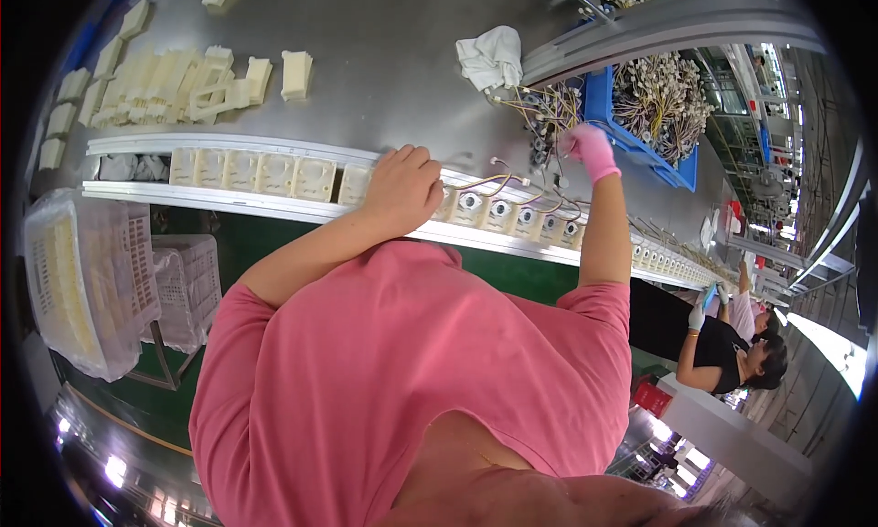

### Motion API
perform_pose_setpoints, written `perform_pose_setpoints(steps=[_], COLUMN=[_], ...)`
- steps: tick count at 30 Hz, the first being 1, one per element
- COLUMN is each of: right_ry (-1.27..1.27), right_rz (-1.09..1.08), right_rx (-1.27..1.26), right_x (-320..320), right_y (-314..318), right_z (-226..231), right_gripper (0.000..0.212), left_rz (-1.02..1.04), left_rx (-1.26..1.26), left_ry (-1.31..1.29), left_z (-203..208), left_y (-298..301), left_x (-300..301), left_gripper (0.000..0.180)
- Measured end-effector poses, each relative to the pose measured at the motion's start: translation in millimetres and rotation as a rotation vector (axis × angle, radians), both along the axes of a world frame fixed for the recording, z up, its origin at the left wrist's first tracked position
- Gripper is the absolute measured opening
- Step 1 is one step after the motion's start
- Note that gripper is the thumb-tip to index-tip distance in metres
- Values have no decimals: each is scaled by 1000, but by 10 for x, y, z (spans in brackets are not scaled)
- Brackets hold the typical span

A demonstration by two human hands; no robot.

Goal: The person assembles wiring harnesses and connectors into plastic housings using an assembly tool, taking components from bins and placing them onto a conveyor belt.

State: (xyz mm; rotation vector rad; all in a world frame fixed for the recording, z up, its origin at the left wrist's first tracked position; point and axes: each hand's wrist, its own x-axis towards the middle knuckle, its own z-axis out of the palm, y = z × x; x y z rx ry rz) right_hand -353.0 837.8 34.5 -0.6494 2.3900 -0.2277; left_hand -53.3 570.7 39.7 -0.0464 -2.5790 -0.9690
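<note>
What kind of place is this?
Probably a factory assembly line: a long metal rail carrying a row of similar cream housings, a blue bin of wire leads, and co-workers further along.

The metal table [384, 61] carries cream parts [155, 84]. A white cloth [491, 56], wires [547, 114] and a blue bin [598, 97] sit rightward.

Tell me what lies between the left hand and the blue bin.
In the head view, loose wires, some bare metal table and the pink-gloved right hand lie between the left hand and the blue bin.
</note>
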Motion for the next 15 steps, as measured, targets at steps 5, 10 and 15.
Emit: perform_pose_setpoints(steps=[5, 10, 15], right_ry=[-314, -400, -660], right_rz=[-735, -410, -353], right_rx=[-1390, -1477, -1464], right_x=[298, 1015, 1579], right_y=[-187, -785, -1351], right_z=[630, 1039, 1266], right_gripper=[24, 37, 35], left_rz=[-17, -30, -225], left_rx=[211, 277, 325], left_ry=[-108, 27, 175], left_z=[61, 384, 590], left_y=[-32, -146, -11], left_x=[-15, -352, -643], left_gripper=[17, 50, 35])
